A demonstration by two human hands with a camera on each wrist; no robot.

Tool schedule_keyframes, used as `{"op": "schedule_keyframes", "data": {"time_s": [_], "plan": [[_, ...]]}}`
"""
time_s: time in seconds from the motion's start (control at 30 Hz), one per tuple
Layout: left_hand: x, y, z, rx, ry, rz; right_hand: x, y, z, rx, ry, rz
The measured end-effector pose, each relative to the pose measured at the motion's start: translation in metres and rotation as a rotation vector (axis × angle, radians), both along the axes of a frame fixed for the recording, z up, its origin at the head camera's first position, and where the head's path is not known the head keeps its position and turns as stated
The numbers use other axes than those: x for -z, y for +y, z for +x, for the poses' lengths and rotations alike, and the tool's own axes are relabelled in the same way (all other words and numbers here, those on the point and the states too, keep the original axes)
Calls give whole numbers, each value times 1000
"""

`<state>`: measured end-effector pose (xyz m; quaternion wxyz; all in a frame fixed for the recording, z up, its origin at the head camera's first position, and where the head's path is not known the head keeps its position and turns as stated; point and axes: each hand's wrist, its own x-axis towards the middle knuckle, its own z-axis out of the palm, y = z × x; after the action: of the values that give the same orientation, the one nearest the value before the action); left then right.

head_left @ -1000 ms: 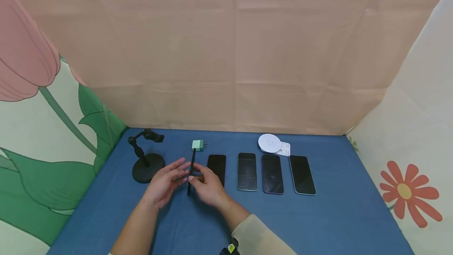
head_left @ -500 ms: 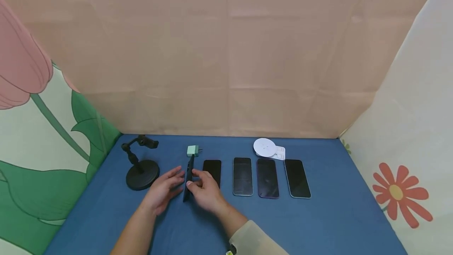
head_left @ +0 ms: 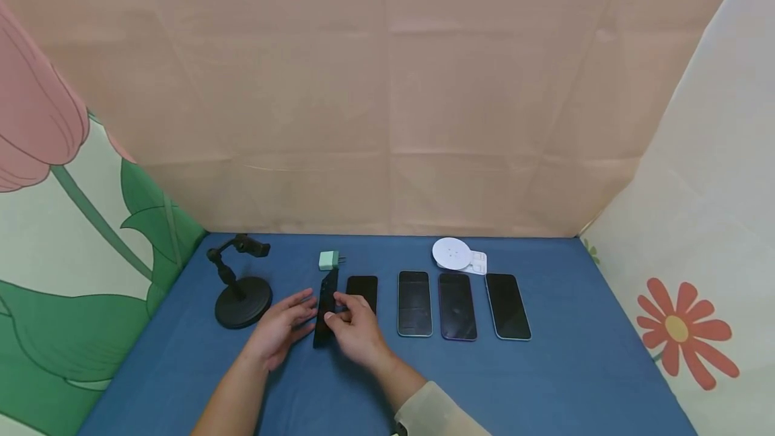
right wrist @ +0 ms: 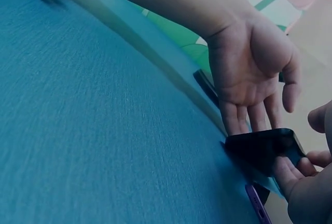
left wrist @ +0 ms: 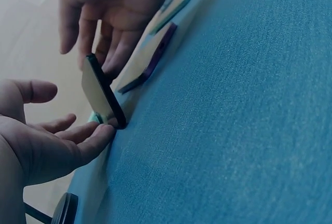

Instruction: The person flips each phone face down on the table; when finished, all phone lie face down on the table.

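A black phone stands tilted on its long edge on the blue table. It leans against the straight fingers of my right hand. In both wrist views the right thumb is held clear of the phone. My left hand lies open, palm up, just left of it. Its fingertips touch the phone's lower edge. The right wrist view shows the phone resting on my right fingers, with the left hand behind it.
Several more dark phones lie flat in a row to the right, the nearest right behind my right hand. A green charger plug, a white round stand and a black round-based holder sit further back. Cloth walls enclose the table.
The phone has tipped from nearly upright to leaning over toward my right fingers, and the right thumb has come off it. The left hand stays beside it.
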<state>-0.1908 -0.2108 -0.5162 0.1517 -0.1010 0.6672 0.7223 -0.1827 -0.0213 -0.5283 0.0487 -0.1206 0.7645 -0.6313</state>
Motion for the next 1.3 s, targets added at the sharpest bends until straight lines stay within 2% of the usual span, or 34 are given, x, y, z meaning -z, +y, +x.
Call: {"op": "schedule_keyframes", "data": {"time_s": [0.2, 0.5, 1.07, 1.3], "plan": [[1, -1, 0, -8, -6, -7, 2, 2, -1, 11, -2, 12], [2, -4, 1, -19, 16, -31, 8, 6, -2, -20, -24, 25], [1, -17, 4, -36, 31, -68, 10, 0, -1, -12, -64, 114], [2, -24, 3, -27, 30, -61, 8, -4, 1, -42, -43, 172]]}}
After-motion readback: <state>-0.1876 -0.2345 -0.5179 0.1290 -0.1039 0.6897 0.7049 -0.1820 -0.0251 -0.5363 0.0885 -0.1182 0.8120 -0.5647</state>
